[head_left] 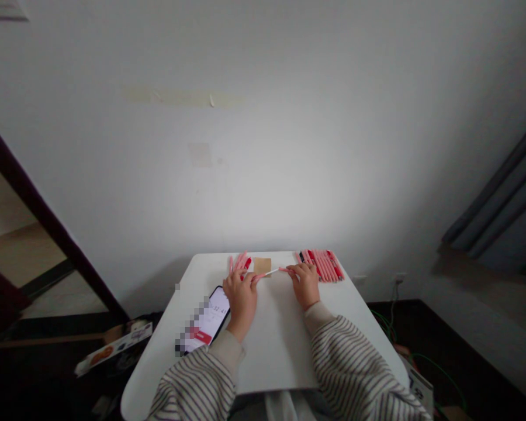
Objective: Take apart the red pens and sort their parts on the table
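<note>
My left hand (242, 293) is closed in a pinch on a slim pink pen (260, 276), whose white inner part points toward my right hand. My right hand (305, 285) pinches a short pink pen piece (283, 269) in line with that white end. Whether the two pieces touch, I cannot tell. Just beyond my left fingers lie a few pink and red pens (244, 257), partly hidden by the hand. A row of several pink pens (326, 266), some with red or dark parts, lies to the right of my right hand. Behind the white end sits a tan square (262, 265).
A phone (208, 318) with a lit timer screen lies left of my left wrist on the white table (276, 351). The wall (272, 175) rises behind the table's far edge. Green cables (386, 327) and a box (421, 389) are on the floor at right.
</note>
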{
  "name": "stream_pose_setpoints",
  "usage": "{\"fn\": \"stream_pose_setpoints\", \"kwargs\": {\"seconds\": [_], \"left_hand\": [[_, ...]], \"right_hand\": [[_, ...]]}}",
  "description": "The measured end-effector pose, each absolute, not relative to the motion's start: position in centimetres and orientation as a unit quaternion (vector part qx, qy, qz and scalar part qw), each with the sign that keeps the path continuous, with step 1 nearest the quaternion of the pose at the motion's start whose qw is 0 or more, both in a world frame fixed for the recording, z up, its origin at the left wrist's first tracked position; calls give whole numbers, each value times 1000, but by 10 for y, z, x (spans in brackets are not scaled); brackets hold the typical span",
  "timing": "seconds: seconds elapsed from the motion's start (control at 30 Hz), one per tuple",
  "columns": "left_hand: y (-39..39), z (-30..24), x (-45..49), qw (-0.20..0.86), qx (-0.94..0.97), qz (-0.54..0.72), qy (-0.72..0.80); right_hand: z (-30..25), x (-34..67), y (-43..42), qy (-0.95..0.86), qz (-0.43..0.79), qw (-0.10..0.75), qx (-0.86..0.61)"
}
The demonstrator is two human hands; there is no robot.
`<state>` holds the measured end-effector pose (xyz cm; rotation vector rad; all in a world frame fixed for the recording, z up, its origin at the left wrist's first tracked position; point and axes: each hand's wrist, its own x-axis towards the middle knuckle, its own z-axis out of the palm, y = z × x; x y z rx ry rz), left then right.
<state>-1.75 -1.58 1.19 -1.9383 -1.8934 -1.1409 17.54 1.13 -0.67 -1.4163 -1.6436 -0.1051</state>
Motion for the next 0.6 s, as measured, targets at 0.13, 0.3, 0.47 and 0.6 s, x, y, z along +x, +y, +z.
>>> {"fn": "stream_pose_setpoints", "kwargs": {"seconds": [0.13, 0.3, 0.47, 0.6], "left_hand": [[-17, 12, -17, 94, -657, -385, -641], [-16, 10, -16, 92, -662, -386, -636], [-15, 9, -16, 84, -671, -384, -629], [-15, 8, -16, 82, -676, -387, -622]], "right_hand": [[-5, 175, 10, -676, -32, 459, -576], [-4, 172, 9, -702, -17, 443, -557], [-4, 169, 8, -722, -16, 435, -538], [-3, 168, 7, -730, -15, 439, -524]]}}
